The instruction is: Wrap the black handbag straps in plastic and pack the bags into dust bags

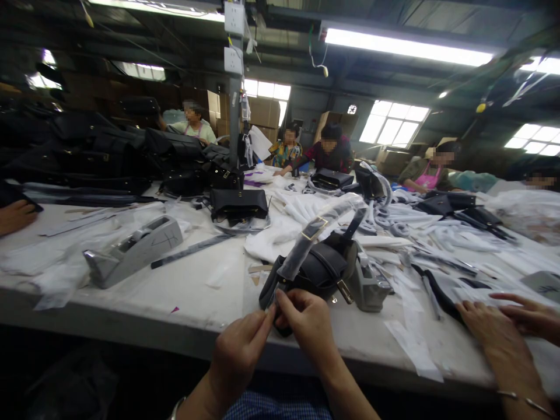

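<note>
Black bag (324, 265) sits at the near edge of the bench (214, 256), presumably to bring the film-wrapped strap (298, 251), arched above the bag, within reach of both hands. Left hand (240, 341): thumb and forefinger pinch the strap's lower end, at the bag's near side. Right hand (308, 318): thumb and forefinger close on the same spot; exact layer gripped is hidden. One dispenser (135, 249) stands left of the bag, a second dispenser (371, 287) just right, likely for short reach.
</note>
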`<action>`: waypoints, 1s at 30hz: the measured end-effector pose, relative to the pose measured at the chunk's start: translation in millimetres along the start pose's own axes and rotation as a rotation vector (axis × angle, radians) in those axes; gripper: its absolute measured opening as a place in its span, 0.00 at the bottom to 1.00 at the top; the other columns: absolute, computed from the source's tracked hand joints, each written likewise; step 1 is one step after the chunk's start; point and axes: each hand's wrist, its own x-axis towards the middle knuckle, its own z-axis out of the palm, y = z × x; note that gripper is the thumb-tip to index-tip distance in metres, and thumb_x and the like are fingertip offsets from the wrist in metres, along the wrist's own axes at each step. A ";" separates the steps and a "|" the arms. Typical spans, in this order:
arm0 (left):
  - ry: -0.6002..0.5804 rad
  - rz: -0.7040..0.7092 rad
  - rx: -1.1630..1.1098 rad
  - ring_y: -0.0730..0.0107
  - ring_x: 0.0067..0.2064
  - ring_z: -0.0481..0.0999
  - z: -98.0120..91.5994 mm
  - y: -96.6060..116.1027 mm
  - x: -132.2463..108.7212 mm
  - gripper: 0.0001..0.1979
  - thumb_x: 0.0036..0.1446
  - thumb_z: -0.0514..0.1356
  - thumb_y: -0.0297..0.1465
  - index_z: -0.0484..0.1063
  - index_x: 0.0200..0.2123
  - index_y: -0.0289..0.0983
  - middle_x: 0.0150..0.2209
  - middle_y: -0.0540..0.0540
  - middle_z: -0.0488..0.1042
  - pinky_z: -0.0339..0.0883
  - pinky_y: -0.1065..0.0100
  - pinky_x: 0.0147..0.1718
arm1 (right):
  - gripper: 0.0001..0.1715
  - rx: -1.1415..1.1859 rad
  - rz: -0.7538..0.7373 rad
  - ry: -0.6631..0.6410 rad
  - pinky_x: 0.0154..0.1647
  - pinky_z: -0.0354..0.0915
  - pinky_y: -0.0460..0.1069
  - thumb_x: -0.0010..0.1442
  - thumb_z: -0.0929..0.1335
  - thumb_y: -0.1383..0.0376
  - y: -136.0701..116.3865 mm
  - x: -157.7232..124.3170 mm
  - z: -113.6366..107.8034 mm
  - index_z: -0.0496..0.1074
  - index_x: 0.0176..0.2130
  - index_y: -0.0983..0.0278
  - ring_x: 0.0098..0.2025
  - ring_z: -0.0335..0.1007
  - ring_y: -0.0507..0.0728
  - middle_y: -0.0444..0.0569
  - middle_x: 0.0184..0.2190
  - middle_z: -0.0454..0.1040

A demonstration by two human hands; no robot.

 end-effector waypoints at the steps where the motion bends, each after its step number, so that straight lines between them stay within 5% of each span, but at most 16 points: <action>1: -0.013 -0.018 -0.045 0.63 0.37 0.82 0.4 2.9 -3.5 0.30 0.63 0.56 0.20 0.58 0.67 0.41 0.39 0.41 0.82 0.75 0.70 0.35 | 0.25 0.024 0.009 -0.015 0.22 0.63 0.44 0.60 0.70 0.48 0.9 0.9 -0.6 0.75 0.24 0.66 0.19 0.71 0.54 0.48 0.17 0.75; 6: -0.042 -0.191 -0.354 0.68 0.36 0.82 -14.3 17.2 -17.3 0.25 0.60 0.60 0.22 0.70 0.59 0.44 0.38 0.45 0.82 0.74 0.74 0.37 | 0.26 0.176 0.060 -0.104 0.19 0.60 0.43 0.60 0.69 0.48 3.6 6.0 -9.1 0.74 0.24 0.67 0.15 0.64 0.50 0.45 0.14 0.71; 10: 0.095 -0.793 -0.379 0.64 0.38 0.81 -30.2 15.2 -0.1 0.12 0.62 0.60 0.36 0.79 0.46 0.43 0.39 0.45 0.82 0.74 0.68 0.41 | 0.27 0.177 0.040 -0.152 0.21 0.59 0.43 0.60 0.69 0.48 1.7 6.7 -13.9 0.76 0.26 0.68 0.17 0.65 0.49 0.45 0.15 0.72; 12: -0.001 -1.021 -0.579 0.63 0.36 0.80 -28.7 13.3 15.0 0.17 0.62 0.59 0.44 0.79 0.44 0.40 0.37 0.44 0.81 0.74 0.67 0.38 | 0.27 0.173 0.025 -0.154 0.21 0.58 0.42 0.61 0.69 0.48 1.0 7.7 -13.7 0.77 0.26 0.68 0.17 0.64 0.49 0.45 0.15 0.72; 16: -0.219 -1.164 -1.038 0.65 0.34 0.78 -13.6 19.2 34.3 0.23 0.57 0.62 0.49 0.77 0.44 0.37 0.32 0.45 0.79 0.72 0.69 0.34 | 0.26 0.191 0.006 -0.158 0.20 0.57 0.43 0.61 0.69 0.49 2.5 10.7 -9.3 0.76 0.25 0.68 0.17 0.63 0.49 0.44 0.14 0.70; 21: -0.155 -1.308 -0.977 0.75 0.19 0.62 0.7 26.5 23.9 0.28 0.47 0.67 0.52 0.76 0.44 0.37 0.22 0.52 0.70 0.55 0.75 0.16 | 0.25 0.129 -0.033 -0.145 0.18 0.59 0.42 0.63 0.68 0.50 2.3 1.1 -15.6 0.76 0.27 0.67 0.17 0.65 0.49 0.45 0.20 0.74; 23: -0.101 -1.327 -0.914 0.75 0.20 0.62 3.3 25.5 17.0 0.29 0.43 0.69 0.52 0.77 0.42 0.37 0.23 0.51 0.70 0.54 0.75 0.16 | 0.23 0.027 -0.120 -0.043 0.21 0.62 0.43 0.64 0.68 0.51 0.9 -3.8 -34.9 0.76 0.27 0.66 0.18 0.67 0.50 0.45 0.19 0.74; 25: -0.055 -1.331 -0.874 0.74 0.23 0.63 4.1 25.5 13.4 0.29 0.40 0.71 0.52 0.77 0.40 0.37 0.24 0.51 0.71 0.57 0.74 0.19 | 0.20 -0.103 -0.225 0.199 0.27 0.65 0.45 0.65 0.67 0.53 1.8 -3.7 -67.6 0.77 0.30 0.64 0.23 0.71 0.52 0.45 0.21 0.75; 28: -0.035 -1.349 -0.847 0.74 0.23 0.62 2.3 30.0 15.0 0.28 0.40 0.71 0.51 0.77 0.40 0.37 0.24 0.52 0.71 0.58 0.74 0.21 | 0.17 -0.319 -0.269 0.600 0.46 0.68 0.50 0.64 0.67 0.53 12.7 11.2 -133.4 0.78 0.41 0.62 0.41 0.76 0.58 0.50 0.36 0.80; 30: -0.015 -1.364 -0.850 0.75 0.23 0.61 1.2 33.6 17.7 0.28 0.40 0.71 0.51 0.77 0.39 0.38 0.24 0.53 0.70 0.57 0.74 0.21 | 0.19 -0.429 -0.211 0.726 0.58 0.61 0.57 0.62 0.67 0.53 26.8 29.2 -175.3 0.78 0.44 0.62 0.54 0.71 0.63 0.55 0.47 0.78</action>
